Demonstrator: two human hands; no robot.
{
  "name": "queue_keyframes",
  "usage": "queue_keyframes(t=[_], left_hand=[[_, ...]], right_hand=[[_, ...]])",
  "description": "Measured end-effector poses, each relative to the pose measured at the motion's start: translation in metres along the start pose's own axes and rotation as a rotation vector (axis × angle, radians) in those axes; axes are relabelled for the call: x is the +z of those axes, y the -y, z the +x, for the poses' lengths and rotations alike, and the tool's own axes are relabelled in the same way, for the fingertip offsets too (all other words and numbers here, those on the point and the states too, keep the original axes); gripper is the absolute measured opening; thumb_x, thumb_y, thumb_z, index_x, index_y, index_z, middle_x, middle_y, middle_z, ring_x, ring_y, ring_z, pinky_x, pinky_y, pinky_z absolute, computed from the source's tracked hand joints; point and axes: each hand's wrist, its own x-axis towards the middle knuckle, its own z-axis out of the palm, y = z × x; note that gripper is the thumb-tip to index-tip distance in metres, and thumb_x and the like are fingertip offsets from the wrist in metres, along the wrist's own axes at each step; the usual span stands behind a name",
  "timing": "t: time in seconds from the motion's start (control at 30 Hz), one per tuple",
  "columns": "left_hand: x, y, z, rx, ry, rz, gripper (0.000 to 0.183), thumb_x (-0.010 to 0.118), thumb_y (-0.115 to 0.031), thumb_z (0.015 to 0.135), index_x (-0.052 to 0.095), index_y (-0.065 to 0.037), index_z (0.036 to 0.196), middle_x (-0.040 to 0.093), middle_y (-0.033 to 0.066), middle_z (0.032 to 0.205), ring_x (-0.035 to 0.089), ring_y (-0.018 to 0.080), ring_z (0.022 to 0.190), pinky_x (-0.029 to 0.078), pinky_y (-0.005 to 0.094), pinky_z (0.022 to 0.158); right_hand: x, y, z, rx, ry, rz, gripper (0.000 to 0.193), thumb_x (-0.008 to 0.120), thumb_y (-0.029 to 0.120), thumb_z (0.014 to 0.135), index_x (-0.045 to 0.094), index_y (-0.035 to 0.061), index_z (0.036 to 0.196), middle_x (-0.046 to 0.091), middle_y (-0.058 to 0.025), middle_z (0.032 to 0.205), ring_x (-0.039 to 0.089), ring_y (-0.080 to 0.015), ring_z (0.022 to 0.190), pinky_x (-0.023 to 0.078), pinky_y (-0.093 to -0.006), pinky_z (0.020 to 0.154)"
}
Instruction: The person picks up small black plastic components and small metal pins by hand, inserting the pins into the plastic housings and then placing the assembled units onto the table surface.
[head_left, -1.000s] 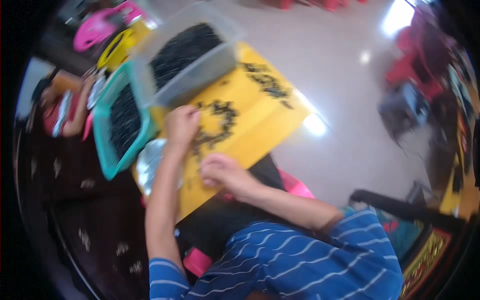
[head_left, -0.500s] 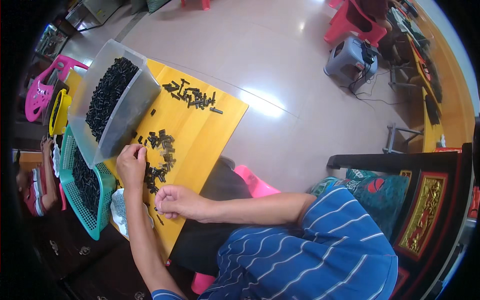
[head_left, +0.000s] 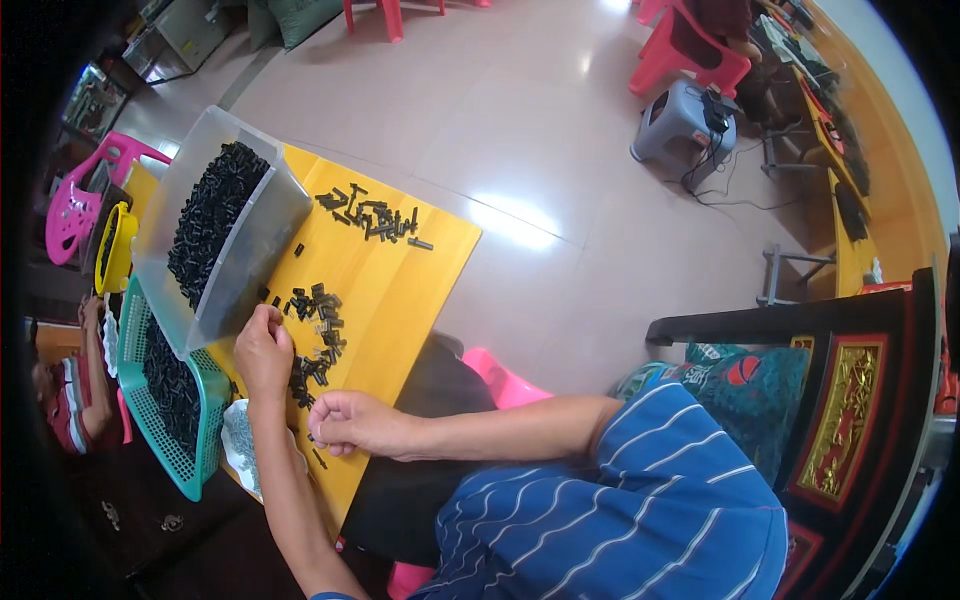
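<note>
My left hand [head_left: 264, 358] is over the yellow table by the clear bin, fingers drawn together. Whatever they may hold is hidden. Beside it lies a loose group of short black cylindrical pieces [head_left: 328, 322]. My right hand [head_left: 355, 422] is closed in a pinch above the near part of the table, with a tiny dark bit showing at its fingertips, too small to name. A slim dark piece [head_left: 319, 459] lies just below that hand. Farther off on the tabletop is a pile of longer black pieces [head_left: 378, 220].
The clear plastic bin [head_left: 262, 245] and green basket [head_left: 208, 400] at the left hold many black pieces. A white dish [head_left: 238, 440] of small greyish bits is partly behind my left forearm. Yellow table [head_left: 425, 260]; pink chair [head_left: 500, 380]; another person's arm [head_left: 97, 370] at far left.
The whole view has shifted slightly, the table sitting lower and a little left. My left fingers have moved slightly toward the bin; my right hand stays pinched in nearly the same place.
</note>
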Motion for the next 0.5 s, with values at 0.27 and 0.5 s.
queue_keyframes(t=[0.27,0.5], left_hand=[[-0.029,-0.012,-0.025,-0.15,-0.092,-0.536,0.025,0.064,0.006,0.087,0.062,-0.002,0.111,0.06,-0.0011,0.09,0.055,0.0077,0.076,0.048,0.0248,0.069],[-0.055,-0.091,-0.111,-0.194,-0.28,-0.725,0.022,0.062,0.006,0.09,0.062,0.0,0.111,0.062,0.002,0.094,0.057,0.0103,0.081,0.048,0.0258,0.074]], right_hand=[[-0.007,-0.001,0.004,-0.018,-0.016,0.043,0.013,0.065,0.021,0.1,0.059,0.0108,0.106,0.063,0.0019,0.091,0.058,-0.0062,0.077,0.047,-0.0224,0.069],[-0.021,-0.004,0.014,0.112,-0.059,0.546,0.022,0.058,0.033,0.107,0.059,0.0123,0.113,0.065,-0.0004,0.1,0.064,-0.0099,0.088,0.055,-0.0259,0.082]])
